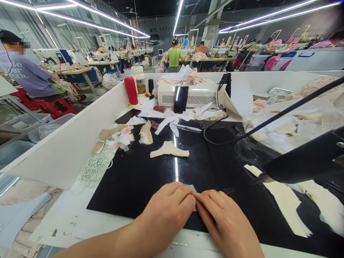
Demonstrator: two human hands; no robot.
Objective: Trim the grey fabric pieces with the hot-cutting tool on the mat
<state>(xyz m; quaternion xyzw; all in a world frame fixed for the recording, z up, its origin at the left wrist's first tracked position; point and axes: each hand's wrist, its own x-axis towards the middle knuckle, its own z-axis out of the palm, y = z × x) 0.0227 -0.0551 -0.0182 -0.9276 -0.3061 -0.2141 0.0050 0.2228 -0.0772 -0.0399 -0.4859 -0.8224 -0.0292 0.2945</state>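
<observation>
My left hand [168, 209] and my right hand [223, 220] rest knuckles-up on the glossy black work mat [215, 168] near the front edge of the table. Their fingertips meet in a pinch over a small pale scrap of fabric [192, 188], most of it hidden under the fingers. Farther up the mat lies a cream curved fabric piece [169, 149], out of reach of both hands.
A white partition wall [72, 143] runs along the left. Elastic loops [96, 166], fabric bits, two phones [180, 99], a red bottle [131, 89], a white machine box [196, 95] and a black cable sit at the back. A black lamp arm [303, 157] and bagged fabric fill the right. Other workers sit beyond.
</observation>
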